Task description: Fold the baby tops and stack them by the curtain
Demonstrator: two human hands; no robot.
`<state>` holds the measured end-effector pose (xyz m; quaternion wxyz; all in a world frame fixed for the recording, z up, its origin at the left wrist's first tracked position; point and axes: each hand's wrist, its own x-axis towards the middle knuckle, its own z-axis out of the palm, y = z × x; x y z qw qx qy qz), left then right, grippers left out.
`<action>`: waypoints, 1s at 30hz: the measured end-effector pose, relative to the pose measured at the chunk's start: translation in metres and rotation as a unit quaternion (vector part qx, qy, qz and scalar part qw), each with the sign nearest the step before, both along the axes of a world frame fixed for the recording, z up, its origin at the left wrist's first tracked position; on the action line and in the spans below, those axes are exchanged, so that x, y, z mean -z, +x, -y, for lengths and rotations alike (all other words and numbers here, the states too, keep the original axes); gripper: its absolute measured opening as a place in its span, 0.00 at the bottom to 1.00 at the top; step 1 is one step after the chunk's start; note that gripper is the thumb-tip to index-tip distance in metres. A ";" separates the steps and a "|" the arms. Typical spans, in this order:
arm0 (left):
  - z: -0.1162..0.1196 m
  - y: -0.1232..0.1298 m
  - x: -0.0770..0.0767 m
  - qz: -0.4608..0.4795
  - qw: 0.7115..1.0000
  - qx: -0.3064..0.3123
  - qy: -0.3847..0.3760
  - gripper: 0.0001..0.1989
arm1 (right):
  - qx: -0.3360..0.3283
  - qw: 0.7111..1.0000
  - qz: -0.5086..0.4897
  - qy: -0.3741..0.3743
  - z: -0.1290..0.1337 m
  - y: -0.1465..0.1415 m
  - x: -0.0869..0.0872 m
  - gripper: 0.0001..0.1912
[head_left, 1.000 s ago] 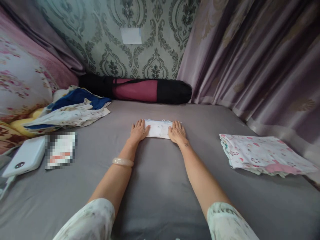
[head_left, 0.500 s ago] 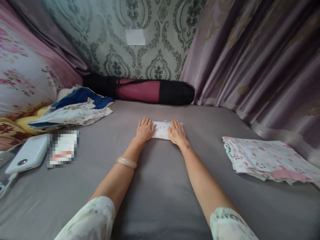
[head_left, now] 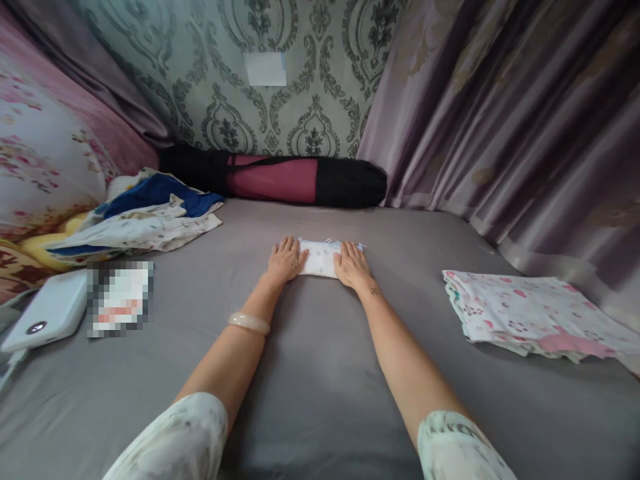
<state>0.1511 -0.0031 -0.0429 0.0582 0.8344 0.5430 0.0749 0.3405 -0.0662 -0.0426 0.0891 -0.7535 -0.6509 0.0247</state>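
A small folded white cloth (head_left: 320, 259) with a faint print and bluish ties or edging at its far side lies flat on the grey bed sheet (head_left: 310, 360). Flat against its left end rests my left hand (head_left: 287, 259), fingers stretched out and pointing away from me. My right hand (head_left: 353, 264) lies on the right end in the same way, palm down. Both thumbs point inward over the cloth, and its middle shows between them. The ends of the cloth are partly hidden under my hands.
To the right lies a folded white and pink printed cloth (head_left: 525, 313). On the left are a white power bank (head_left: 50, 310) with a cable, a blurred-out packet (head_left: 120, 300) and a heap of blue and white clothes (head_left: 145, 213). A black and maroon rolled bag (head_left: 273, 180) lies along the wall.
The view has shifted slightly, so most things sit a little further left. My left hand has slid a touch outward, uncovering a bit more of the cloth; both hands stay flat.
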 end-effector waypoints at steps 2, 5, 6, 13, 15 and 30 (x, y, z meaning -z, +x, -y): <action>0.001 0.002 -0.003 0.000 1.000 0.002 0.014 0.30 | -0.002 1.000 -0.004 0.011 -0.001 -0.001 -0.003 0.30; 0.004 0.007 -0.008 0.004 0.999 0.016 0.049 0.29 | -0.016 0.999 -0.014 0.031 -0.002 -0.005 -0.007 0.29; 0.005 0.009 -0.008 0.005 0.998 0.026 0.058 0.29 | -0.024 0.999 -0.019 0.034 -0.002 -0.007 -0.008 0.29; 0.009 0.013 0.001 -0.006 0.998 0.049 0.045 0.28 | -0.047 0.999 -0.025 0.000 -0.002 -0.014 0.001 0.29; 0.009 0.013 0.002 -0.006 0.998 0.046 0.035 0.28 | -0.048 0.999 -0.023 0.001 -0.002 -0.014 0.003 0.29; 0.017 0.022 -0.018 0.015 0.997 0.078 0.018 0.28 | -0.058 0.997 -0.043 0.035 0.001 -0.020 -0.009 0.29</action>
